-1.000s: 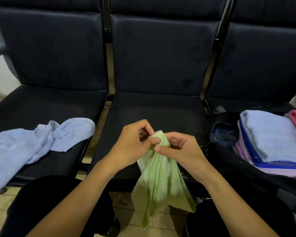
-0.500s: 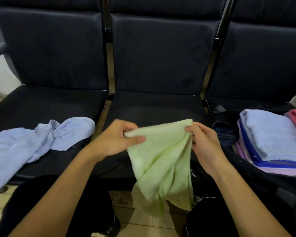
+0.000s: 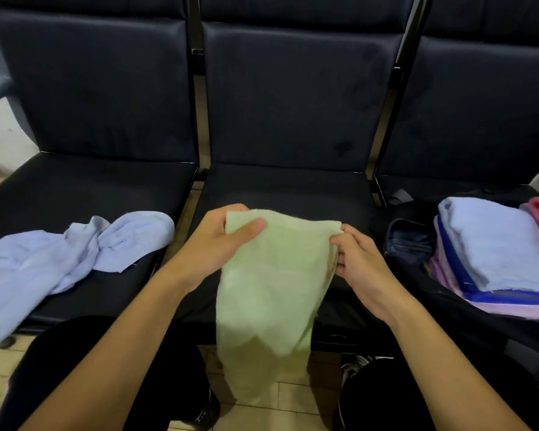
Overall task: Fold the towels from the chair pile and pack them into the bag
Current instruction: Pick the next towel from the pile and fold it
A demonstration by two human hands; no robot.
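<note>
Both forearms reach forward, bare. The left hand (image 3: 213,241) has its thumb laid flat across the front, fingers curled behind in a pinch. The right hand (image 3: 357,259) pinches with curled fingers, wrist bent slightly inward.

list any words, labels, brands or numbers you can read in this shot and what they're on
None can be read.
Green towel, held by the left hand and right hand: no tag or print shows.
Folded towels and the black bag: no lettering visible.
Shoe: small pale marks, too small and blurred to read.
</note>
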